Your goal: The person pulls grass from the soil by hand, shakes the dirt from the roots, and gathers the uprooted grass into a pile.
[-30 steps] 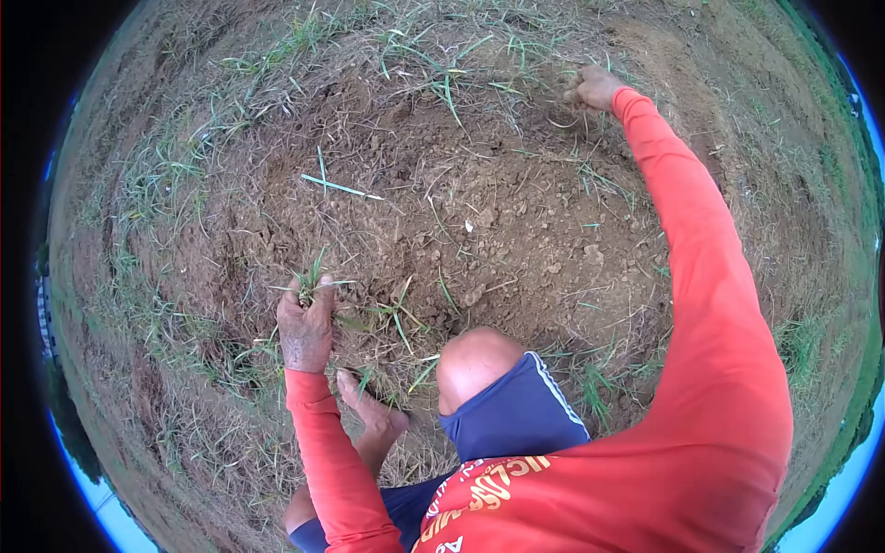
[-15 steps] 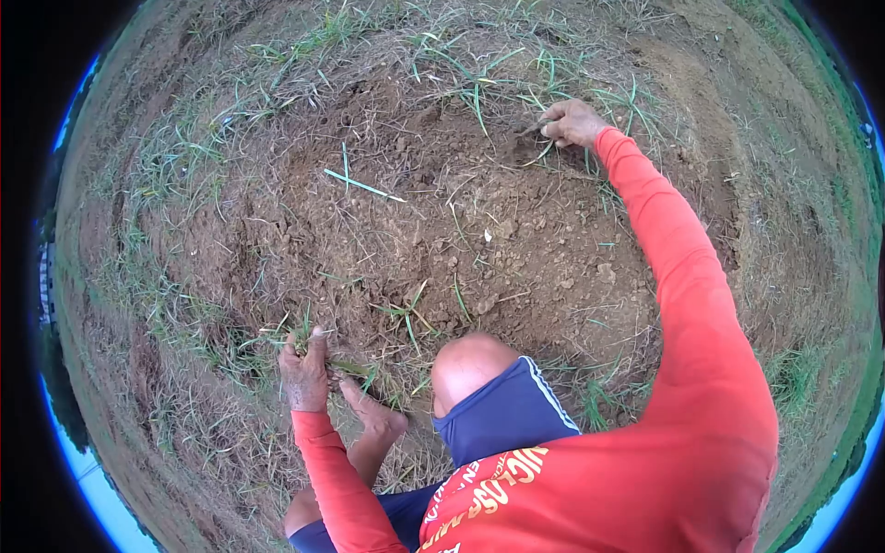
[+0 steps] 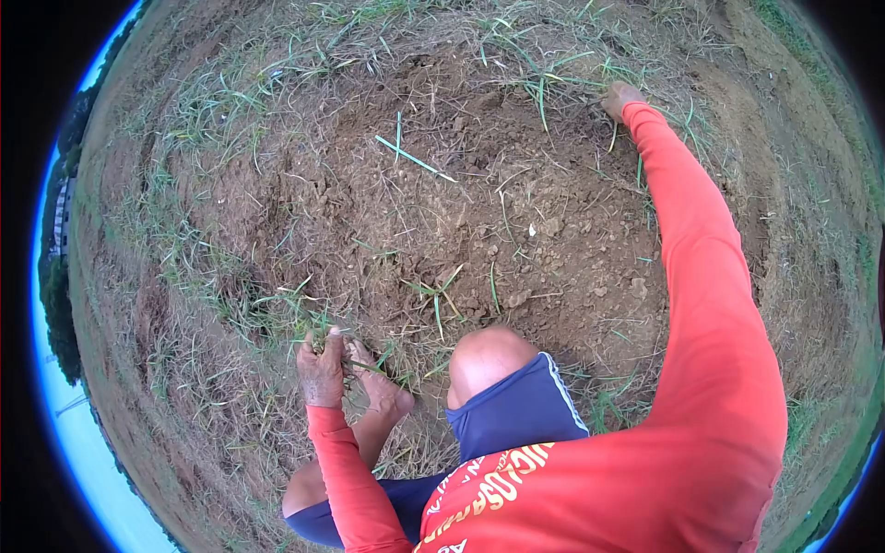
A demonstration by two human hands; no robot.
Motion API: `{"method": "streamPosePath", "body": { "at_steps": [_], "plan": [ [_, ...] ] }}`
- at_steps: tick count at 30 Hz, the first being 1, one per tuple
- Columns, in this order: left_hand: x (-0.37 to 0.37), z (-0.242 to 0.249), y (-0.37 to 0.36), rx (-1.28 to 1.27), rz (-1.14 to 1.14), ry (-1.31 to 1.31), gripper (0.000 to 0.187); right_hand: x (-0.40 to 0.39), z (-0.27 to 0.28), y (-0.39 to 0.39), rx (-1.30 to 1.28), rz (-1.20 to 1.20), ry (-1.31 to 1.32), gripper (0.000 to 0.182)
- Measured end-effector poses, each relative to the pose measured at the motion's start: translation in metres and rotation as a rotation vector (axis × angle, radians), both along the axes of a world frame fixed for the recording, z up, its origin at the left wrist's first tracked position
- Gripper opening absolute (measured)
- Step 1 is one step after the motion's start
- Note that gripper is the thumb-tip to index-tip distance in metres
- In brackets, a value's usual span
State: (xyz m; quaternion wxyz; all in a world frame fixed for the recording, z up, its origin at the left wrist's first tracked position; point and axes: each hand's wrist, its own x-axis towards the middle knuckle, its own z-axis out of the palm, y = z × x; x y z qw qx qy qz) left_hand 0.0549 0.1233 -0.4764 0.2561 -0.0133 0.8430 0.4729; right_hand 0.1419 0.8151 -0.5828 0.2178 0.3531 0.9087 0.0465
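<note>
My left hand [image 3: 322,370] is closed low on the left, beside my bare foot [image 3: 380,382]. Its fingers pinch a small tuft of grass [image 3: 318,334] whose green blades stick out past the fingertips. Stretched out to the far right, my right hand [image 3: 620,100] is curled down at the soil, close by a clump of long-leaved green plants [image 3: 542,81]. The back of that hand hides its fingertips, so what they grip cannot be made out.
Loose brown soil [image 3: 553,221] spreads before my knee [image 3: 489,364]. Two pale green strips [image 3: 415,158] lie crossed on it. A small green plant [image 3: 437,293] grows near my knee. Grass and dry stalks line the far side and the left.
My right hand has reached farther out, from bare soil up to the plants. The dark thing at its fingertips is now out of sight. The left hand keeps its tuft while the view shifts.
</note>
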Motion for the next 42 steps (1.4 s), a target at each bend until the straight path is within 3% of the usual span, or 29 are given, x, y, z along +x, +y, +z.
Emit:
{"method": "streamPosePath", "body": {
  "at_steps": [5,7,8,10,13,17,19,20,23,24,29,31,33,35,37,41,42],
  "plan": [
    [0.005,-0.003,-0.002,-0.045,0.002,0.040,0.019,0.004,0.001,0.002,0.095,0.087,-0.103,0.029],
    [0.005,-0.007,-0.008,-0.040,-0.021,0.098,0.020,0.004,0.002,0.002,0.127,0.046,-0.089,0.029],
    [0.004,-0.008,-0.012,-0.038,0.003,0.098,0.021,0.004,0.005,0.004,0.105,-0.050,0.049,0.028],
    [0.004,-0.012,-0.020,-0.033,0.048,0.083,0.023,0.008,0.029,0.010,0.225,0.339,-0.238,0.029],
    [0.002,-0.017,-0.021,-0.047,0.059,0.033,0.024,0.018,0.081,0.011,0.085,0.158,0.075,0.026],
    [0.004,-0.032,0.009,0.151,0.073,-0.088,0.023,0.041,0.130,0.017,-0.235,0.039,0.407,0.040],
    [-0.001,-0.037,0.029,0.101,-0.026,-0.095,0.021,0.052,0.154,0.004,-0.441,-0.053,0.556,0.042],
    [0.001,-0.034,0.046,0.104,-0.065,-0.105,0.021,0.060,0.143,0.005,-0.475,0.034,0.812,0.039],
    [0.009,-0.031,0.095,0.132,-0.133,-0.151,0.021,0.069,0.132,-0.019,-1.292,-0.514,1.324,0.035],
    [0.011,-0.031,0.106,0.140,-0.147,-0.170,0.021,0.074,0.077,0.013,-1.485,-0.603,1.318,0.029],
    [0.010,-0.037,0.138,0.200,-0.244,-0.166,0.023,0.081,0.075,-0.001,-0.587,-0.210,0.543,0.027],
    [0.015,-0.033,0.138,0.216,-0.260,-0.218,0.023,0.102,0.075,-0.028,-0.683,-0.296,0.582,0.027],
    [0.012,-0.047,0.142,0.213,-0.316,-0.173,0.024,0.105,0.107,-0.062,-1.203,-0.556,0.978,0.029],
    [0.018,-0.043,0.151,0.209,-0.327,-0.232,0.024,0.102,0.101,-0.071,-1.139,-0.598,0.899,0.028],
    [0.022,-0.043,0.155,0.219,-0.313,-0.251,0.025,0.095,0.057,-0.082,-0.713,-0.480,0.503,0.027],
    [0.032,-0.035,0.157,0.250,-0.224,-0.436,0.024,0.099,0.066,-0.116,-1.024,-0.571,0.690,0.025],
    [0.033,-0.043,0.159,0.293,-0.217,-0.486,0.024,0.103,0.058,-0.127,-1.222,-0.674,0.895,0.022]
  ]
}}
